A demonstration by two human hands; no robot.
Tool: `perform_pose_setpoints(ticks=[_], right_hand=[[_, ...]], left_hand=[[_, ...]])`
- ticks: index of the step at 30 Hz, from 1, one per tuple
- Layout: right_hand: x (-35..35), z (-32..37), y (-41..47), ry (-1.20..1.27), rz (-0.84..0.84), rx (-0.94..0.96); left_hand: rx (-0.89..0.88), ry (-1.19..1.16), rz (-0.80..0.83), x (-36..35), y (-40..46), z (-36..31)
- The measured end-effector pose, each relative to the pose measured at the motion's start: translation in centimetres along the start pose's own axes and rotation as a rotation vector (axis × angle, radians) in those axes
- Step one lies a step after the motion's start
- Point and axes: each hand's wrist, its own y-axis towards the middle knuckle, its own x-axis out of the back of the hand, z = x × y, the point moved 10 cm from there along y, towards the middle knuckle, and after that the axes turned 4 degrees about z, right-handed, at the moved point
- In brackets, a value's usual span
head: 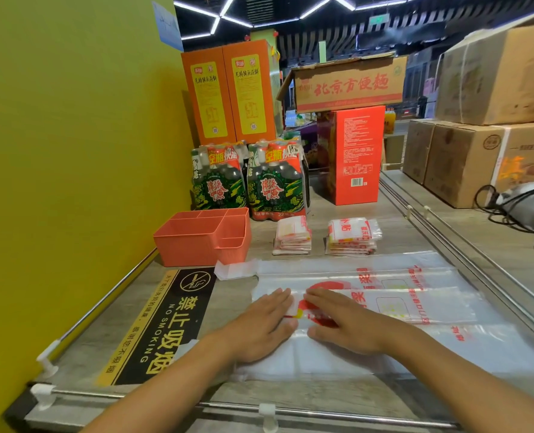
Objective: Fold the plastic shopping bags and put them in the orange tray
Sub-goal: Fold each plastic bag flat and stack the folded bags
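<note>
Head view: clear plastic shopping bag [384, 295], spread flat on counter beside orange tray [196, 242]. Thin, limp, slippery; likely creases readily. Left hand [259, 326] and right hand [340, 323] press flat-palmed, grasping nothing. Best pinched at an edge.

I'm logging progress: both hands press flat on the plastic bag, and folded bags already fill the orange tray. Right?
Not quite. The head view shows the orange tray holding no bags; the two folded stacks lie beside it on the counter. The left hand and right hand do press the plastic bag flat.
</note>
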Motion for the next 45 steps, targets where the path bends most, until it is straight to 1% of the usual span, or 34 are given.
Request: perform_pose_setpoints(ticks=[2, 5, 7, 9, 12, 15, 18, 21, 22, 25, 28, 29, 31, 34, 38, 41, 43, 45], right_hand=[[-0.5, 0.6, 0.3, 0.007, -0.003, 0.031], [-1.8, 1.4, 0.7, -0.092, 0.057, 0.073], [-1.9, 1.3, 0.7, -0.128, 0.064, 0.064], [-1.8, 1.2, 0.7, -0.144, 0.070, 0.051], [-1.6, 1.2, 0.7, -0.138, 0.083, 0.041], [-1.6, 1.1, 0.6, -0.136, 0.103, 0.034], [-1.6, 1.2, 0.6, -0.131, 0.122, 0.036], [-1.5, 1.2, 0.5, -0.117, 0.141, 0.034], [-1.4, 1.3, 0.3, -0.114, 0.148, 0.031], [-1.1, 1.5, 0.3, -0.094, 0.162, 0.036], [-1.1, 1.6, 0.5, -0.067, 0.160, 0.043], [-1.1, 1.4, 0.6, -0.063, 0.157, 0.041], [-1.2, 1.2, 0.7, -0.049, 0.145, 0.035], [-1.0, 0.8, 0.9, 0.016, 0.122, 0.011], [-0.8, 0.0, 1.5, 0.092, 0.079, -0.003], [-0.5, 0.1, 1.8, 0.125, 0.029, 0.041], [0.3, 0.0, 1.9, 0.113, -0.015, 0.039], [1.5, -0.5, 1.7, 0.036, -0.059, 0.005]], left_hand=[[0.000, 0.004, 0.043, -0.4, 0.0, 0.0], [0.005, -0.007, 0.086, -0.6, -0.1, -0.1], [0.034, -0.039, 0.087, -0.5, -0.2, 0.2], [0.137, -0.074, 0.062, 0.0, -0.3, 1.4], [0.295, -0.062, 0.008, 0.9, -0.7, 3.3], [0.313, -0.153, -0.065, 1.7, -0.9, 3.5], [0.296, -0.366, -0.205, 2.6, -0.8, 3.6], [0.249, -0.668, -0.427, 4.2, -0.9, 3.9], [0.242, -0.766, -0.475, 4.5, -0.9, 4.1], [0.261, -1.031, -0.502, 4.0, -0.4, 4.2], [0.275, -1.341, -0.440, 1.8, 0.9, 4.0], [0.265, -1.394, -0.419, 1.3, 1.2, 3.7], [0.271, -1.367, -0.422, 1.2, 1.6, 3.5], [0.289, -1.194, -0.445, 2.3, 2.6, 3.4], [0.279, -1.229, -0.452, 2.6, 4.1, 2.8], [0.198, -1.193, -0.437, 2.3, 4.7, 1.7], [0.178, -1.098, -0.452, 2.4, 4.9, 1.7], [0.156, -0.967, -0.473, 2.7, 4.9, 2.2]])
